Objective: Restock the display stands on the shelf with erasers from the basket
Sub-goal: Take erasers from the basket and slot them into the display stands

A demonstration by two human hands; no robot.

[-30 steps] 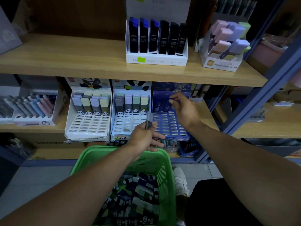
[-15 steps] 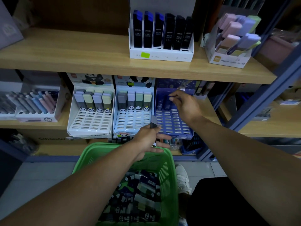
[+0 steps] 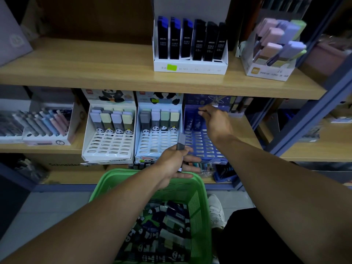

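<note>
A green basket full of several panda erasers sits low in front of me. My left hand hovers above its far rim, shut on a grey eraser held upright. Three slotted display stands sit on the middle shelf: a white one at left, a pale blue one in the middle, a dark blue one at right. My right hand reaches into the top row of the dark blue stand, fingertips pinched at an eraser slot; whether it holds anything is hidden.
The upper shelf carries a white box of lead refills and a box of pastel erasers. A pen display stands at the left of the middle shelf. A blue metal upright runs at right.
The view has drifted slightly downward. My right hand has stayed at the top of the dark blue stand, and my left hand has kept the grey eraser above the basket rim.
</note>
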